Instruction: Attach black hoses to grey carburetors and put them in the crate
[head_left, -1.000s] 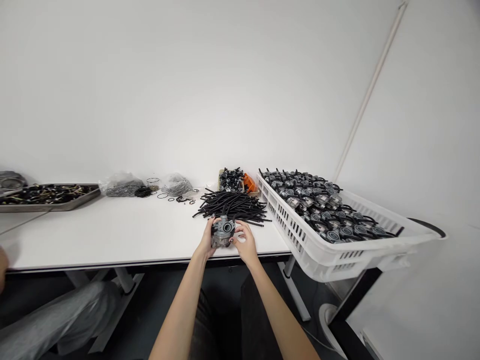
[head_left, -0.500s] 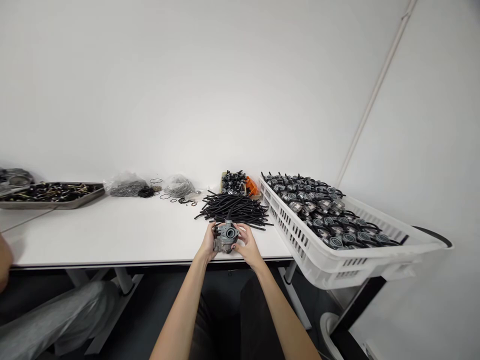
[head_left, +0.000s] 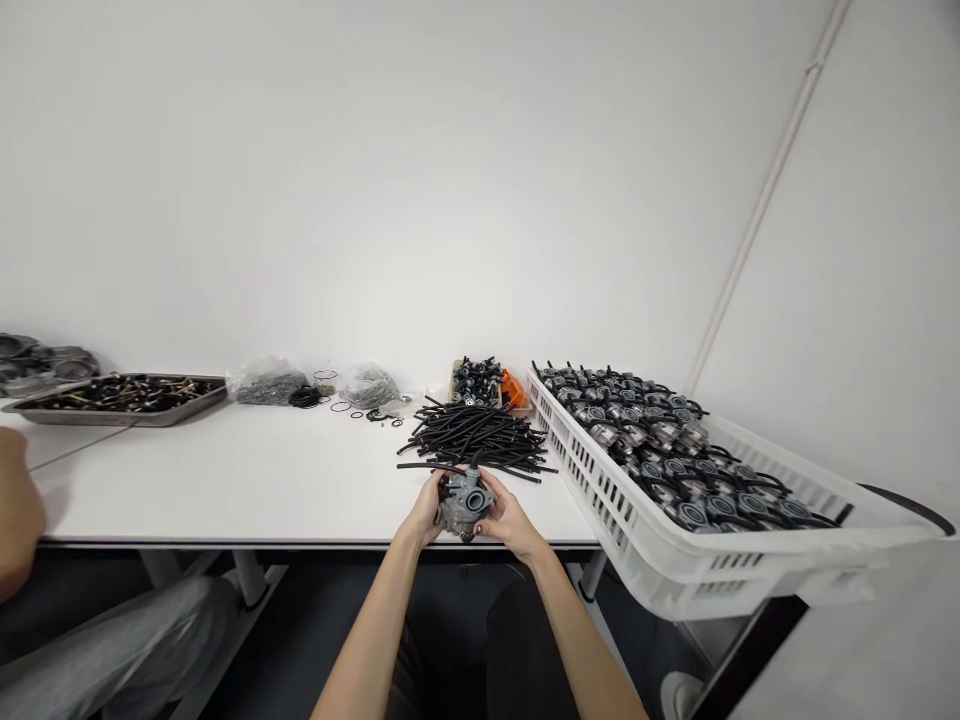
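Note:
A grey metal carburetor [head_left: 466, 502] is held between my two hands above the front edge of the white table. My left hand [head_left: 424, 510] grips its left side, the fingertips partly hidden behind it. On the other side my right hand [head_left: 511, 518] is closed round it, thumb against the lower front. The round bore of the carburetor faces me, and a black part sticks up at its top. Just behind it lies a pile of black rubber hoses [head_left: 476, 435].
A white crate [head_left: 592, 490] of several carburetors with hoses stands at the right. Behind the hoses are a box of black parts [head_left: 476, 382] and an orange bin [head_left: 513, 390]. Bags, rings and a metal tray [head_left: 187, 408] line the back left. Another person's arm [head_left: 16, 510] shows at far left.
The carburetor has turned slightly in my hands. The whole view has shifted a little, so everything appears lower and further right.

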